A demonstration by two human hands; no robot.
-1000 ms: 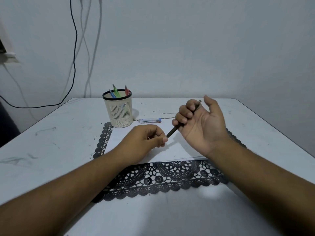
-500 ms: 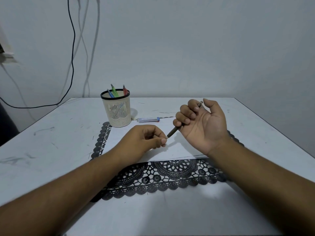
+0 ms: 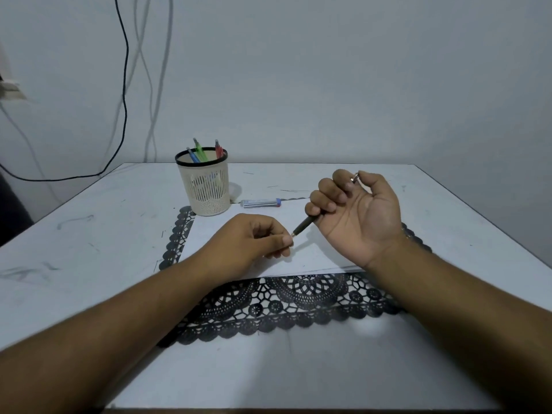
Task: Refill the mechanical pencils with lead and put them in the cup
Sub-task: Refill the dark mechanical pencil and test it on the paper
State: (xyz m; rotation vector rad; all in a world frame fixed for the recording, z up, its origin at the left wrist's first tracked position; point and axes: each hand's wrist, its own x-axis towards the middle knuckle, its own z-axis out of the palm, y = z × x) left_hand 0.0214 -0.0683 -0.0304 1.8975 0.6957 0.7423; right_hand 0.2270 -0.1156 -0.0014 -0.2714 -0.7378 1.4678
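Observation:
My right hand [image 3: 355,216], palm up, grips a dark mechanical pencil [image 3: 304,225] in its curled fingers, with the thumb over the silver cap end. The pencil's tip points down-left to my left hand [image 3: 257,240], whose thumb and forefinger are pinched together right at the tip; whether a lead is between them is too small to tell. A cream mesh cup [image 3: 206,186] with a black rim stands at the back left, holding a blue, a green and a red pencil [image 3: 198,150]. A clear lead tube [image 3: 261,202] with a blue end lies to the cup's right.
A white paper sheet [image 3: 313,258] lies on a black lace mat [image 3: 286,306] on the scuffed white table [image 3: 89,234]. Cables hang on the wall at the back left. The table's right edge runs close to my right forearm.
My right thumb has curled down onto the pencil's cap end. My left hand stays pinched at the tip. The view has shifted slightly.

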